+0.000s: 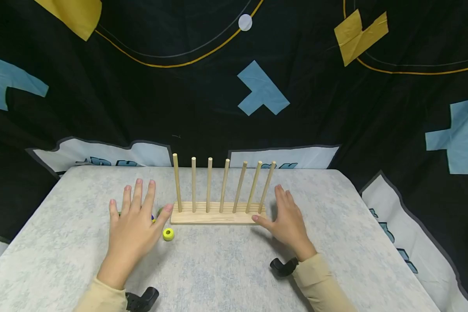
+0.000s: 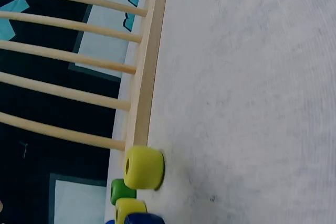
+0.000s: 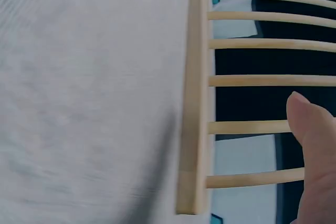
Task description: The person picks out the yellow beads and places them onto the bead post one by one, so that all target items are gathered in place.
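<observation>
A wooden peg rack (image 1: 218, 219) stands upright on the table, with several bare pegs rising from its base. My left hand (image 1: 134, 229) hovers left of the rack, fingers straight and spread, holding nothing. By its thumb lies a yellow bead (image 1: 168, 234) with a hole. The left wrist view shows a green bead (image 2: 122, 191), a second yellow bead (image 2: 128, 208) and a dark blue bead (image 2: 144, 219); in the head view my left hand mostly covers these. My right hand (image 1: 288, 219) is at the rack's right end, fingers extended and empty. Whether its thumb (image 3: 315, 145) touches the rack, I cannot tell.
The pale mottled table (image 1: 218, 268) extends in front of the rack and to both sides. Behind it hangs a black cloth (image 1: 179, 108) with blue and yellow shapes. Each wrist wears a black camera mount, such as the right one (image 1: 284, 267).
</observation>
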Available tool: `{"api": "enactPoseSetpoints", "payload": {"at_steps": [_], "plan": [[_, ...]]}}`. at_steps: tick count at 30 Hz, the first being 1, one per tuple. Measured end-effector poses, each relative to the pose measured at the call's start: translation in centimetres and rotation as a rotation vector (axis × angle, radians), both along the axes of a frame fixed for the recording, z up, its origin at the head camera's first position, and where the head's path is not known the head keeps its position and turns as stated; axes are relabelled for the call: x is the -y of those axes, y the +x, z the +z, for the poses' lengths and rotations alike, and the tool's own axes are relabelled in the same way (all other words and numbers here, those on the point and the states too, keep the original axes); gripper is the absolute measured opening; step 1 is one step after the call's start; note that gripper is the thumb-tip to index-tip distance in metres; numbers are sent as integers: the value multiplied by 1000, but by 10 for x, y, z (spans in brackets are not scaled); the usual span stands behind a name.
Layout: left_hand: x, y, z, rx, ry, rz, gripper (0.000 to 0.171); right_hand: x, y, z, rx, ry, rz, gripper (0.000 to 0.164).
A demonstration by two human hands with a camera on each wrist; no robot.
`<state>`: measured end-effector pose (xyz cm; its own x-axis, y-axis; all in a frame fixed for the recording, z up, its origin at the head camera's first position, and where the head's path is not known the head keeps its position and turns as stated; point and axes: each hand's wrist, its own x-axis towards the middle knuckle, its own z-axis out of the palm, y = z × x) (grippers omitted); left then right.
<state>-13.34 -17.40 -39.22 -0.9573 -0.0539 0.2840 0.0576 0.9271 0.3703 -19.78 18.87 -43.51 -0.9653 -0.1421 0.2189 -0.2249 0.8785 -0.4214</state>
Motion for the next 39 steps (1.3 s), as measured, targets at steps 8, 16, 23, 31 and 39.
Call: {"api": "enactPoseSetpoints", "payload": {"at_steps": [8,16,23,31,39], "plan": [[16,3,-7,-108,60,35,69,-2,-7,-24,81,-38,39,122],[42,6,-21,-153,121,87,54,-3,-13,-40,118,-83,41,122],[69,10,-39,-135,161,79,49,-3,-14,-48,149,-91,51,121],[89,16,-53,-68,184,105,48,-3,-15,-50,154,-81,74,117],[95,30,-62,-93,178,112,39,-4,-14,-52,164,-73,70,113]]}}
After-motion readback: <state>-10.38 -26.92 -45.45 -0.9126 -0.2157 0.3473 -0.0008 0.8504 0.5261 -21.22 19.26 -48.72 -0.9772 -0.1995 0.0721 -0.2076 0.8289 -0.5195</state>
